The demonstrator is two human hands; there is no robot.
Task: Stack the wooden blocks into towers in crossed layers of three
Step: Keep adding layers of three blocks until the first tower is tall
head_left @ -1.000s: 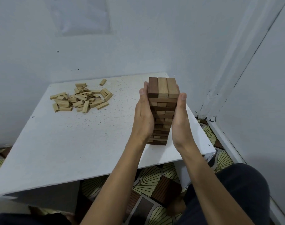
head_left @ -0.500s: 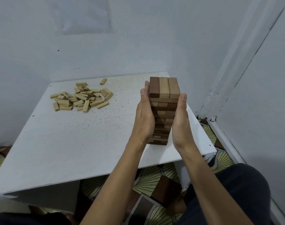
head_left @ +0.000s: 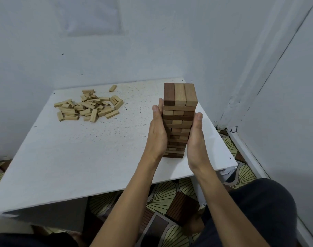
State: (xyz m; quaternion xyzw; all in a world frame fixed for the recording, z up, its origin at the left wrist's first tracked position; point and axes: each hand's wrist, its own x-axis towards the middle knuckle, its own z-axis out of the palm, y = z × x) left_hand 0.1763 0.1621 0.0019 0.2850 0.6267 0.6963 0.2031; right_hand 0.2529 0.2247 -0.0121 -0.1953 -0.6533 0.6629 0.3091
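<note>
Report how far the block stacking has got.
Done: one tower stands near the right edge of the table, its crossed layers topped by three blocks side by side. In hand: the left hand and right hand press flat against its opposite sides, seemingly squaring it. Left: a pile of loose blocks lies unstacked at the far left.

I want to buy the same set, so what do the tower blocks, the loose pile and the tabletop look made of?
Tower: wood, dark brown and tan blocks, faint grain on the top layer, matte.
Loose pile: paler, bare-looking wood, matte, some with small dark marks.
Tabletop: white board, maybe painted wood or laminate; dull, speckled with dark flecks.
</note>
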